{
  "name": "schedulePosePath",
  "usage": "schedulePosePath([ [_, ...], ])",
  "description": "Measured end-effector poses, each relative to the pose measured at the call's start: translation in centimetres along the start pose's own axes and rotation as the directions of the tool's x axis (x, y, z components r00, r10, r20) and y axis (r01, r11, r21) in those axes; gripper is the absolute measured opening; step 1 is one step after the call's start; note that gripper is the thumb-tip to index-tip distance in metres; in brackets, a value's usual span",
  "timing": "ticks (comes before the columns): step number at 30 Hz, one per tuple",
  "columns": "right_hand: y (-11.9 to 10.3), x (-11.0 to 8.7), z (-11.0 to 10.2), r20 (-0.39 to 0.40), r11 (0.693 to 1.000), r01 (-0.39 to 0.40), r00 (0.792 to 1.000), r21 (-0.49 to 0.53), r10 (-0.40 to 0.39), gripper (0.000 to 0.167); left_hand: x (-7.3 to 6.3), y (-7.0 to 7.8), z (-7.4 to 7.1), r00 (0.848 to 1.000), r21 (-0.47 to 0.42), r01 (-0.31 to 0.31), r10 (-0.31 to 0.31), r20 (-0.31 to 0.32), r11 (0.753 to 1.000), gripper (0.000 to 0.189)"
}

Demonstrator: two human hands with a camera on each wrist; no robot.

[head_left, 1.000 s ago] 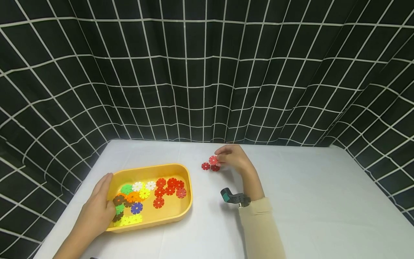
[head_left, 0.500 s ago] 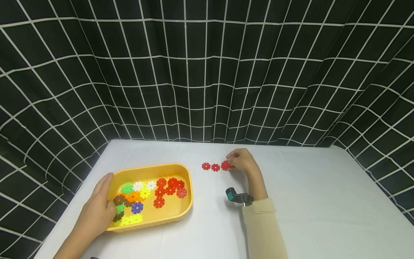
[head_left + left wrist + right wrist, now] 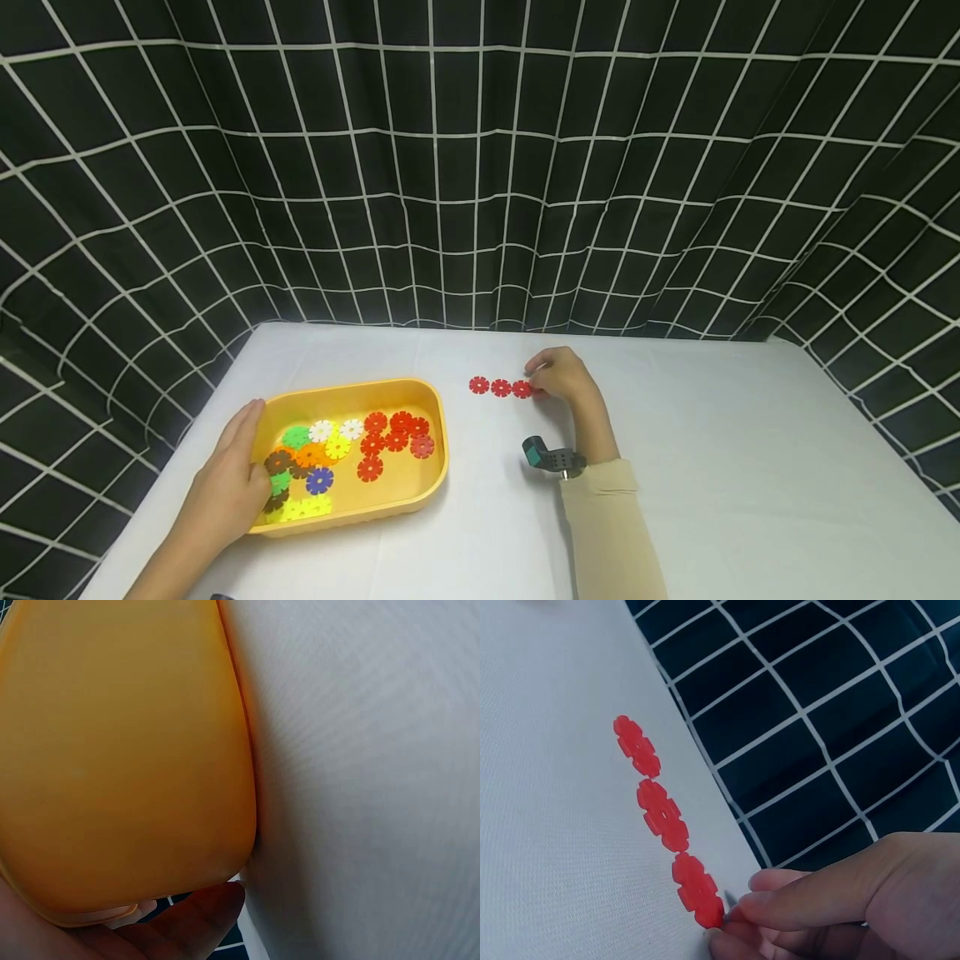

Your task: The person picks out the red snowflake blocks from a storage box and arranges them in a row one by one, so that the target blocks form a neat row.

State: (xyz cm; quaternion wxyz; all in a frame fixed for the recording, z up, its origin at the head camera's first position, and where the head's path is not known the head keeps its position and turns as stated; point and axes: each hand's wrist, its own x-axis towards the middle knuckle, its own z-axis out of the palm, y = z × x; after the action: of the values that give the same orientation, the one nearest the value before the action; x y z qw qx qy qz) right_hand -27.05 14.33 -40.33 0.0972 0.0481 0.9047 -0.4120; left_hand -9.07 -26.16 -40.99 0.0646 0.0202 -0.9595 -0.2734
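A black curtain with a white grid (image 3: 457,167) stands behind a white table (image 3: 712,467); in the head view, the left hand (image 3: 225,483) grips the left end of a yellow tray (image 3: 443,450) of loose notched discs, while well to the tray's right, towards the table's far edge, three red discs lie in a row: the left disc (image 3: 479,385), the middle disc (image 3: 501,387) and the end disc (image 3: 521,389), whose outer edge the right hand (image 3: 561,372) appears to pinch. Setting it well calls, I judge, for keeping it flat, lining its centre up with the other two, and parting the fingers without dragging it. The left wrist view gives what the head view hides, the tray's smooth outer wall and fingers against it, but no discs. The right wrist view brings out thumb and fingertips gathered at the end disc's rim, obscured from above, and the discs lying end to end, so close that I cannot tell whether they touch.
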Motion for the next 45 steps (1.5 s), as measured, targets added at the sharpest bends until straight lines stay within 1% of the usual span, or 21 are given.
schedulePosePath([
  [3,0.0,0.0,0.0,0.002,1.0,-0.004,1.0,0.0,0.004,0.019,0.1,0.0,0.0,1.0,0.002,-0.003,0.003,-0.001,1.0,0.083],
  [11,-0.1,-0.2,0.0,0.007,0.999,0.033,0.999,0.007,-0.033,0.02,0.1,0.0,0.0,1.0,0.002,-0.003,0.003,0.002,1.0,0.083],
  [19,-1.3,-0.8,0.3,0.01,0.998,0.067,0.998,0.009,-0.067,0.019,-0.1,0.2,0.0,1.0,0.005,-0.001,0.001,0.005,1.0,0.083],
  [23,-2.5,-1.4,0.6,-0.012,0.99,0.128,0.992,-0.056,-0.129,0.019,-0.1,0.1,0.0,1.0,0.003,-0.009,0.009,-0.005,1.0,0.083],
  [26,-3.6,-2.0,1.0,-0.052,0.974,0.199,0.977,-0.11,-0.205,0.018,0.0,0.1,0.0,1.0,0.001,-0.015,0.015,-0.01,1.0,0.082],
  [29,-4.9,-2.9,1.5,-0.077,0.95,0.279,0.953,-0.143,-0.291,0.015,0.0,0.1,0.1,1.0,0.002,-0.019,0.019,-0.011,1.0,0.082],
  [32,-6.5,-3.9,2.2,-0.081,0.919,0.366,0.921,-0.146,-0.38,0.013,0.0,0.1,0.0,1.0,0.005,-0.015,0.015,-0.009,1.0,0.082],
  [34,-7.6,-4.6,2.7,-0.062,0.888,0.437,0.892,-0.141,-0.448,0.013,0.0,0.1,0.0,1.0,0.008,-0.014,0.014,-0.009,1.0,0.082],
  [35,-8.2,-5.0,3.1,-0.047,0.868,0.475,0.873,-0.142,-0.485,0.012,0.0,0.1,0.0,1.0,0.008,-0.013,0.013,-0.008,1.0,0.082],
  [37,-9.3,-5.9,3.9,0.004,0.824,0.548,0.833,-0.144,-0.554,0.013,0.0,0.1,0.0,1.0,0.007,-0.013,0.013,-0.007,1.0,0.082],
  [39,-10.3,-6.9,4.9,0.068,0.786,0.599,0.8,-0.151,-0.597,0.013,0.0,0.1,0.0,1.0,0.005,-0.014,0.014,-0.006,1.0,0.082],
  [41,-11.1,-7.8,6.2,0.135,0.76,0.63,0.777,-0.159,-0.615,0.014,0.0,0.1,0.0,1.0,0.004,-0.012,0.012,-0.004,1.0,0.082],
  [43,-11.7,-8.7,7.7,0.201,0.74,0.647,0.762,-0.187,-0.615,0.016,0.0,0.1,-0.1,1.0,0.006,-0.01,0.01,-0.005,1.0,0.082],
  [45,-11.9,-9.3,9.3,0.261,0.703,0.669,0.743,-0.241,-0.617,0.019,0.0,0.1,0.0,1.0,0.007,-0.009,0.009,-0.007,1.0,0.082],
])
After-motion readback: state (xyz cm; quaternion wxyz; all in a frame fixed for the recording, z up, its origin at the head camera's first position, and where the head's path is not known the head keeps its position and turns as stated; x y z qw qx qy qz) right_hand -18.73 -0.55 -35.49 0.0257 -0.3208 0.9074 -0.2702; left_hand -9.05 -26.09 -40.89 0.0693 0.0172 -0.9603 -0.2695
